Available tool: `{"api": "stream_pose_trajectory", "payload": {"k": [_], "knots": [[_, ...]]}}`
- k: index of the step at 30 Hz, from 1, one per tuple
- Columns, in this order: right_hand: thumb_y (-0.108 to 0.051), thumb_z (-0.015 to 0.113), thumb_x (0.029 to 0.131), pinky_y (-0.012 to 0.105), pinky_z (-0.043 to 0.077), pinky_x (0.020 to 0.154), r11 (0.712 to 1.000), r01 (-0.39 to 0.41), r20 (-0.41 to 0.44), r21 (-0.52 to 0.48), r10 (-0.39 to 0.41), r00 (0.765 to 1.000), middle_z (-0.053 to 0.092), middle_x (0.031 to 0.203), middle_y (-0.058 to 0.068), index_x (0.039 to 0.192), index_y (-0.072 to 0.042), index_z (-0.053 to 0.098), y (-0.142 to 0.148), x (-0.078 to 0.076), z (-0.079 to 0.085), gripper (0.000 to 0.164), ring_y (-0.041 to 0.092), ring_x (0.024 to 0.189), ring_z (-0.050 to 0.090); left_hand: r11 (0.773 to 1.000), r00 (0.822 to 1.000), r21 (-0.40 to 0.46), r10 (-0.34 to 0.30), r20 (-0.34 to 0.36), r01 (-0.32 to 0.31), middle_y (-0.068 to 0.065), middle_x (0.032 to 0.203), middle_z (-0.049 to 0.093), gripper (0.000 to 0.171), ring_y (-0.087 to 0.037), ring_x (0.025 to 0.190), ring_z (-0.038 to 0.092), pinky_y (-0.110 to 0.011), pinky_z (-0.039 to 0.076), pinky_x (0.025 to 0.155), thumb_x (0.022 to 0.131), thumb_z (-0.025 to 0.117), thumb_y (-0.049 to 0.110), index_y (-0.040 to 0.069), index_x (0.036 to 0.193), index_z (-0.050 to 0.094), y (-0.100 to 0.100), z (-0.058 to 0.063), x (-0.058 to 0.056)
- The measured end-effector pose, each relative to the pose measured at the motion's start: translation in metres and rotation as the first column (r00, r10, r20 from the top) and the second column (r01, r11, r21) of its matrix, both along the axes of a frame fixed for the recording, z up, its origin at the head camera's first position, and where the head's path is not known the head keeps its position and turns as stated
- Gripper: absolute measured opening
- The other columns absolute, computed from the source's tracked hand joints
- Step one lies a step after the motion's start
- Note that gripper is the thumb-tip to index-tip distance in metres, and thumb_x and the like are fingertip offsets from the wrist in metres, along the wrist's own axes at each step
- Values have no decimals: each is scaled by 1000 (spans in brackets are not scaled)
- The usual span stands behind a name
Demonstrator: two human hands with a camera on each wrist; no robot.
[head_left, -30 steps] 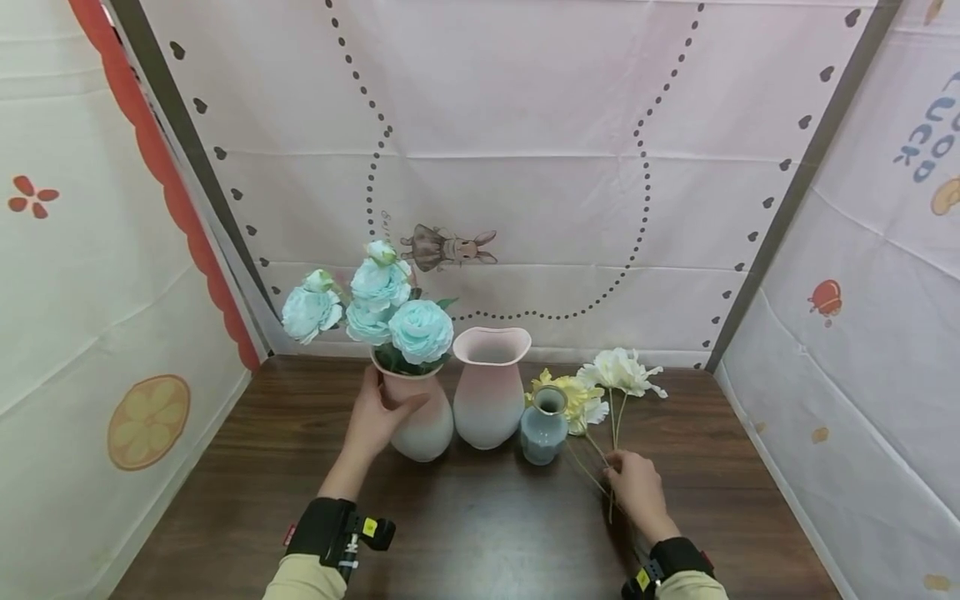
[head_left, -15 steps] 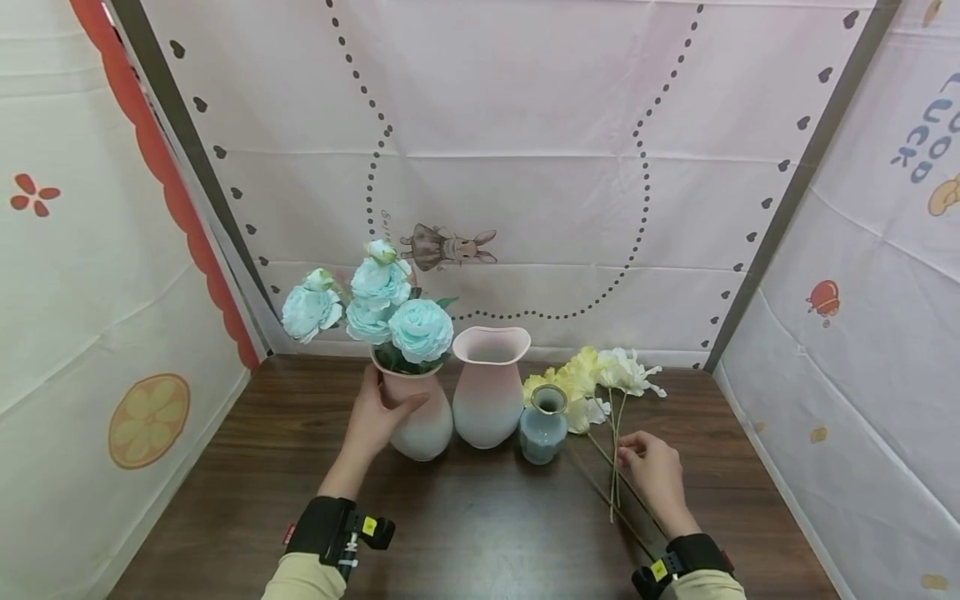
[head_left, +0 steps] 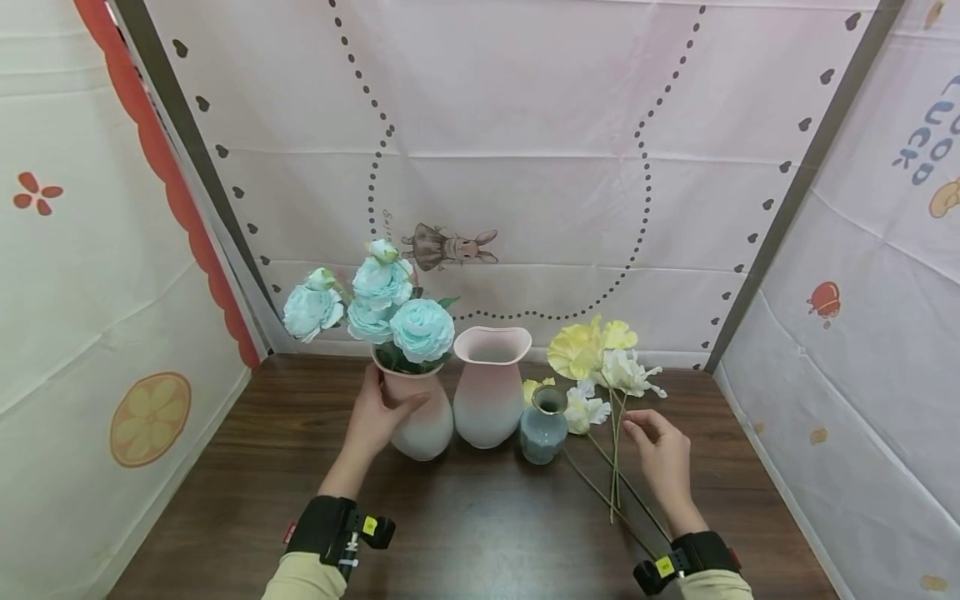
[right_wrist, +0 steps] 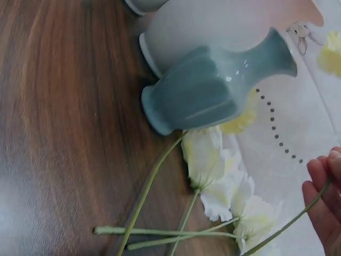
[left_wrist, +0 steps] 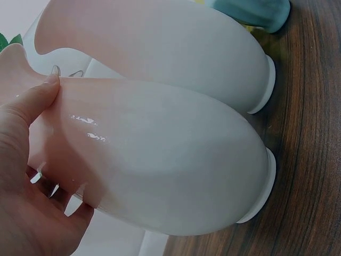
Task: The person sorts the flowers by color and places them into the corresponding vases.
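1. Table: dark wood, below both grips. We judge it a firm base.
2. Bouquet: blue blooms above the left grip, out over the vase lip. Top-heavy, we'd guess; soft petals, don't squeeze.
3. Pink vase: in the left grip, bouquet in its mouth. Left hand has thumb one side, fingers curled round the other, at the neck. Gloss suggests slippery, likely brittle. Neck under the flare is where we'd hold it; belly's too wide.
4. Second vase: same pink-to-white, just right of the left grip, upright. We can't tell if it touches its neighbours. Same care, same neck hold.
5. Small vase: blue-grey, upright, left of the right grip. Looks glazed and hard; we'd pinch the narrow neck.
6. Yellow flower: in the right grip, head up and left of the fingers. Right hand pinches the stem, fingertips nearly together. Surely light; stem thin, probably springy; petals crumple. We'd keep to the stem.
7. White flowers: left of the right grip, stems crossing below it. Light too; could tangle.
8. Yellow bloom: behind the small vase, mostly hidden from us.
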State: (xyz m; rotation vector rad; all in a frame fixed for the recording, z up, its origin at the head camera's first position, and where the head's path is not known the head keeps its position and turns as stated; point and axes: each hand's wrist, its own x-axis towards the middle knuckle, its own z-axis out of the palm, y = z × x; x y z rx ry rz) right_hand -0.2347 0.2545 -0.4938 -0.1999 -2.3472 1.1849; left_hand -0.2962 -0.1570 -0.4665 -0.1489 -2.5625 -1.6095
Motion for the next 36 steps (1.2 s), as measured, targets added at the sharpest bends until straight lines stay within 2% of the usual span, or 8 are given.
{"api": "stream_pose_trajectory", "payload": {"k": [5,12,17,22,24,28,30,36], "knots": [[-7,71,91,2,47,66,1000,-15,-138,-17,13,990,77,95,12,96,-5,75,-7,-3,8,7,-17,77,60,1000,1000,5,-2,-1,2,-19,163,22,98,-38,150,27,-56,30,121,88,76,40,10,156,13,0,1,0],[-7,70,92,2,50,73,990,-94,-246,-104,66,967,77,97,14,96,-5,75,-15,-11,23,7,-16,82,63,1000,1000,11,-6,-6,6,-19,163,22,97,-39,150,27,-56,30,121,88,76,39,10,156,13,0,0,1],[-1,68,91,4,52,73,976,-166,-326,-142,112,939,75,97,21,97,1,74,-23,-17,40,8,-12,83,65,1000,1000,14,-11,-6,11,-19,163,22,97,-38,150,26,-57,30,121,88,75,39,11,157,12,0,0,1],[9,65,90,6,53,73,958,-246,-404,-150,167,899,73,93,27,97,10,71,-39,-15,67,9,-11,82,66,1000,1000,13,-8,-7,8,-18,163,22,97,-38,151,26,-57,30,121,88,75,41,12,157,12,-1,0,1],[11,66,88,6,53,70,954,-261,-429,-150,175,886,74,88,20,95,12,70,-46,-12,79,8,-11,79,65,1000,1000,14,-5,-8,5,-18,163,22,97,-38,151,26,-56,30,121,88,75,41,12,157,13,-1,-1,1],[14,66,86,6,50,64,947,-280,-469,-159,177,865,72,84,-13,93,14,69,-56,-10,93,8,-12,73,62,1000,1000,13,-4,-8,4,-17,164,21,97,-37,151,26,-56,30,121,88,75,41,13,157,12,-1,-1,1],[15,65,86,6,50,65,937,-306,-483,-170,191,854,68,87,-25,93,16,68,-59,-11,97,8,-11,74,62,1000,1000,10,-6,-7,6,-17,164,21,97,-37,151,26,-56,29,121,88,75,41,13,157,12,-1,-1,1],[16,63,87,5,51,68,918,-345,-482,-197,216,849,65,88,-32,93,18,67,-66,-17,104,8,-12,76,62,1000,1000,8,-10,-5,10,-17,164,20,98,-38,151,25,-57,29,121,88,75,41,13,157,11,-1,-2,0]]}}
